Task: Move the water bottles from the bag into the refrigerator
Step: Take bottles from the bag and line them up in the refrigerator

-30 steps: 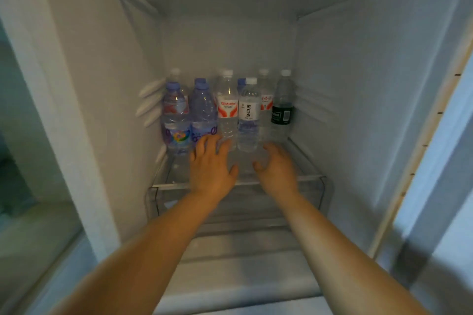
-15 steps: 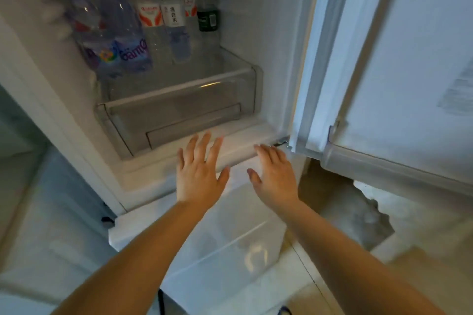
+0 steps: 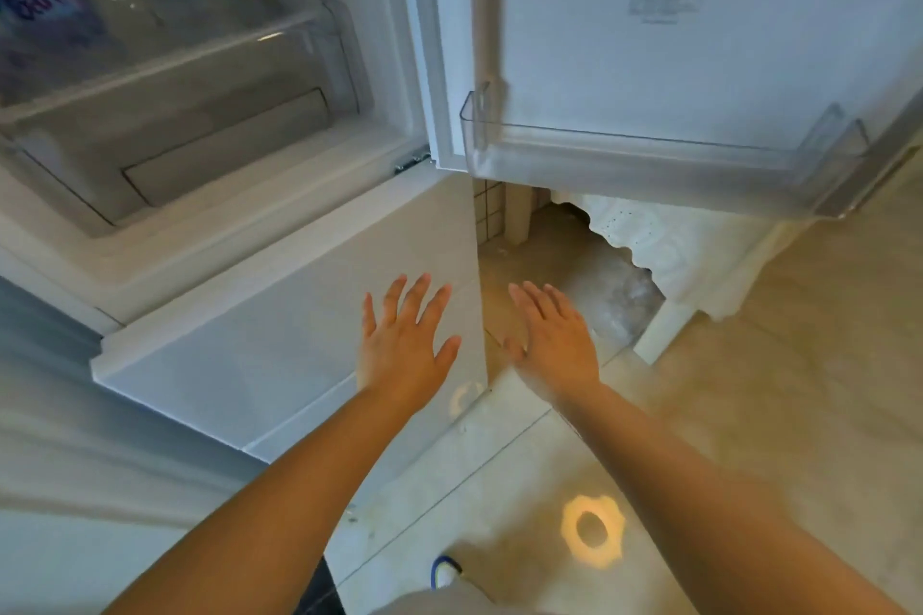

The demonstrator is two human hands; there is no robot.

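water bottles (image 3: 75, 0) on shelf above drawer (image 3: 200, 115), door bin (image 3: 649, 165) right

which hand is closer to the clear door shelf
Right. The right hand hangs below the clear door shelf; the left hand is farther left, before the lower door.

Clear water bottles (image 3: 75, 0) standing upright, packed close together on the shelf above the clear drawer, top left, blurred, one with a purple-lettered label, inside the white refrigerator (image 3: 319, 195), door open

refrigerator (image 3: 309, 325): white
water bottle label (image 3: 42, 0): purple lettering
crisper drawer (image 3: 210, 80): clear
door shelf (image 3: 649, 155): clear
floor (image 3: 799, 365): beige
shoe (image 3: 446, 572): white, blue trim
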